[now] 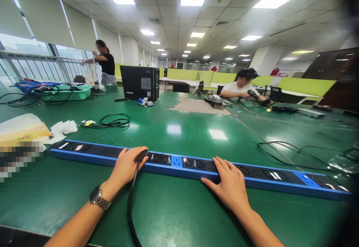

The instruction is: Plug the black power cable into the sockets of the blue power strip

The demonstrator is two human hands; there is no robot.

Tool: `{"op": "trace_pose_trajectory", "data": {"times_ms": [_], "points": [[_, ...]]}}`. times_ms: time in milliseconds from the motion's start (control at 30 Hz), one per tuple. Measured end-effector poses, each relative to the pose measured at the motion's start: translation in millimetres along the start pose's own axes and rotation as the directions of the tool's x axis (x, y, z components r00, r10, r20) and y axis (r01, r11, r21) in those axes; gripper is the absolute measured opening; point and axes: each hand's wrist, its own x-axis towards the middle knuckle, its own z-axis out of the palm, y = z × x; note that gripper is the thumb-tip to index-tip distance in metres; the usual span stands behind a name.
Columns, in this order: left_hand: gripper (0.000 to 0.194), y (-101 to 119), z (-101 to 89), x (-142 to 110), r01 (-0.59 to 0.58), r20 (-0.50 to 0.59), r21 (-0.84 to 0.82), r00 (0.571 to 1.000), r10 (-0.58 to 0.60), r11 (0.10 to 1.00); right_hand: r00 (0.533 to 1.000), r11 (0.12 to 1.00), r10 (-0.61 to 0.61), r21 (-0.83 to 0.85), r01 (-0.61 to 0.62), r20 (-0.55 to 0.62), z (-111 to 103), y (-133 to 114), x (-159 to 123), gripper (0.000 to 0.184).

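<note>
A long blue power strip [157, 169] with black socket faces lies across the green table. My left hand [129, 163] is closed on a black plug [142, 155] at the strip's sockets, left of the middle. Whether the plug is seated in a socket is hidden by the fingers. From the plug a thick black cable [130, 206] runs down toward the table's front edge. My right hand [230, 183] grips the strip right of its middle, fingers over the top and thumb at the front side.
A coiled black cable [113, 121], white tissues [64, 128] and a green basket [67, 92] lie to the left. Behind stands a black computer case [139, 83] beside gloves [146, 102]. A clear bottle [345, 159] lies right. One person sits across the table; another stands by the windows.
</note>
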Motion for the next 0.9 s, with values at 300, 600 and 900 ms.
{"op": "trace_pose_trajectory", "data": {"times_ms": [300,600,900], "points": [[0.031,-3.0,1.8,-1.0,0.025,-0.118,-0.147,0.992,-0.043,0.989,1.0,1.0,0.008,0.0,-0.008,-0.003,0.8,-0.8,-0.2,0.072],[0.024,87.5,32.9,18.0,-0.072,0.016,-0.212,0.997,0.077,0.975,1.0,1.0,0.011,0.001,-0.011,0.009,-3.6,-2.9,0.2,0.071],[0.026,93.1,45.5,22.3,-0.028,0.111,-0.142,0.993,0.044,0.989,0.999,1.0,0.027,0.001,-0.027,0.031,-5.1,-4.3,1.0,0.071]]}}
